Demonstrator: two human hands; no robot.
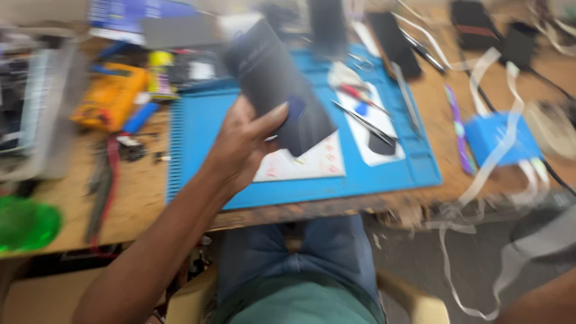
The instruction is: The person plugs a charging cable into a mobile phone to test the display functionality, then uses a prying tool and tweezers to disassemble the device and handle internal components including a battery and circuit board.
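Note:
My left hand [243,144] is raised over the blue work mat [198,132] and grips a dark flat phone-like slab [276,84] by its lower end, tilted up and away from me. The picture is blurred by motion. My right hand is out of view; only a bit of forearm shows at the bottom right corner. Under the slab, on the mat, lie a white sheet with red marks [312,162] and a white phone-shaped panel [378,129]. Tweezers [363,123] and a small red-handled screwdriver [357,95] rest on that panel.
An orange multimeter [111,96] and pliers [99,180] lie left of the mat on the wooden bench [138,204]. A green object [24,222] is at the left edge. At right sit a small blue box [501,138], white ribbons, dark phones [393,42] and cables.

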